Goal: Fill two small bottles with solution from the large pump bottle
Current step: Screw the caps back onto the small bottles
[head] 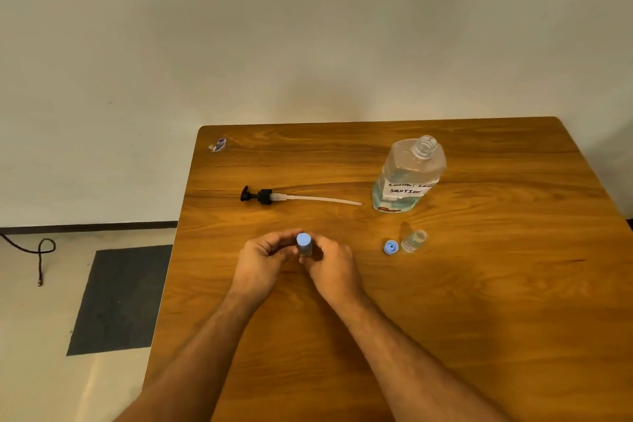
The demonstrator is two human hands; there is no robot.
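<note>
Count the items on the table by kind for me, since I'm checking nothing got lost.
Large bottle: 1, open, labelled
Pump head with tube: 1, lying flat
Small bottles: 2, one capped and held in both hands, one open
Loose blue cap: 1
Small wrapper: 1
Total: 6

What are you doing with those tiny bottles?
Both hands, left and right, hold a small capped bottle on the table. The second small bottle stands open, its blue cap beside it. The big bottle is open too, its pump lying on the table.
</note>
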